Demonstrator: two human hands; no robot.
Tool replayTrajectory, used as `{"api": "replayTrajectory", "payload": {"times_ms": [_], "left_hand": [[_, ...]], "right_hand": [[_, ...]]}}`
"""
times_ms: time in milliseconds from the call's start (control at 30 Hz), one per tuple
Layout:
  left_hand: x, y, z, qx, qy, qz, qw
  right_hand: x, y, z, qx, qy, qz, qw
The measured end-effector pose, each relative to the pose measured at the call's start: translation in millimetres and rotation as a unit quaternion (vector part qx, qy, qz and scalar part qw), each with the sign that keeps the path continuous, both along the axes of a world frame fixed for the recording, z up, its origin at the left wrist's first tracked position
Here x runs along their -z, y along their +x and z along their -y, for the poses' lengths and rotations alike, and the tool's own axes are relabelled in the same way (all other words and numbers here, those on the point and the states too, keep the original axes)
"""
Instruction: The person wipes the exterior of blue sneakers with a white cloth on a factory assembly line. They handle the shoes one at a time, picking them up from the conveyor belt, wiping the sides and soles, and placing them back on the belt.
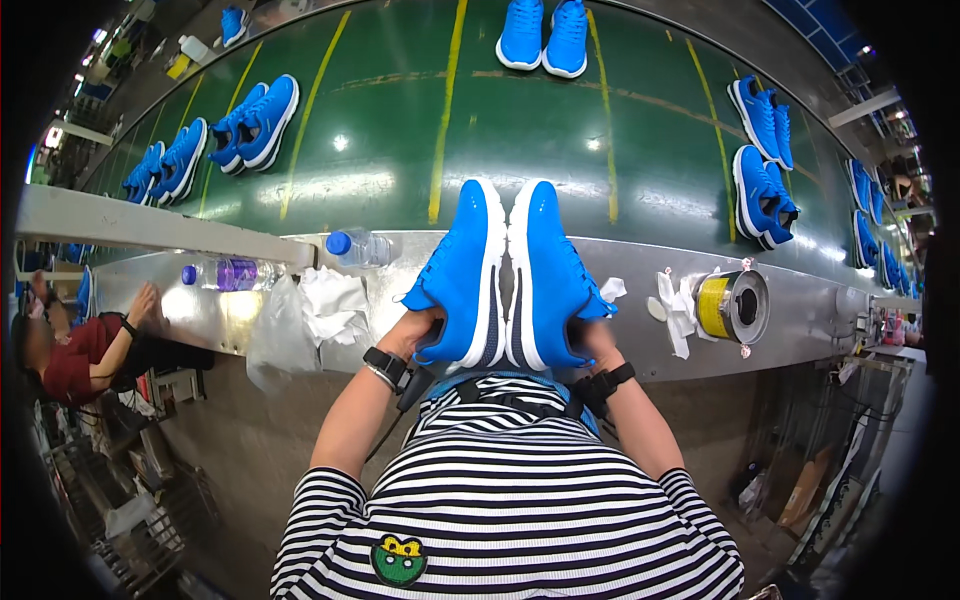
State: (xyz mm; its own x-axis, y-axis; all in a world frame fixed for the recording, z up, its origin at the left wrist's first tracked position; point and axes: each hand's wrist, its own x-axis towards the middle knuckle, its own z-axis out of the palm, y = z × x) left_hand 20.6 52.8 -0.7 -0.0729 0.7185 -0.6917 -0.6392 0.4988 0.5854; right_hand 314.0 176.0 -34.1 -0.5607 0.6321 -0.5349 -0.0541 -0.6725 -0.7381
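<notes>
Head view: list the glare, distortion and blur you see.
Head view: ceiling lights glare off the green belt; fisheye bends the metal ledge and darkens the corners; the blue shoes in both hands are sharp; things near the rim look smeared.

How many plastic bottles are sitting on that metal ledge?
2. One clear bottle with a blue cap lies near the ledge's middle, left of the held shoes. Another with a purple label lies further left. Others may be hidden.
</notes>
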Motion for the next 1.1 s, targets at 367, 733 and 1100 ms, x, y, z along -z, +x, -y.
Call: {"api": "replayTrajectory", "payload": {"times_ms": [367,733,1100], "left_hand": [[2,-6,8,-0.014,0.018,0.01,1.0],[16,-26,26,0.046,0.096,-0.065,0.992],[-29,-26,42,0.085,0.217,-0.34,0.911]], "right_hand": [[-13,-6,0,-0.003,-0.073,0.015,0.997],[-12,-1,-2,-0.07,0.098,0.022,0.992],[-62,-8,14,-0.025,0.298,0.058,0.953]]}}
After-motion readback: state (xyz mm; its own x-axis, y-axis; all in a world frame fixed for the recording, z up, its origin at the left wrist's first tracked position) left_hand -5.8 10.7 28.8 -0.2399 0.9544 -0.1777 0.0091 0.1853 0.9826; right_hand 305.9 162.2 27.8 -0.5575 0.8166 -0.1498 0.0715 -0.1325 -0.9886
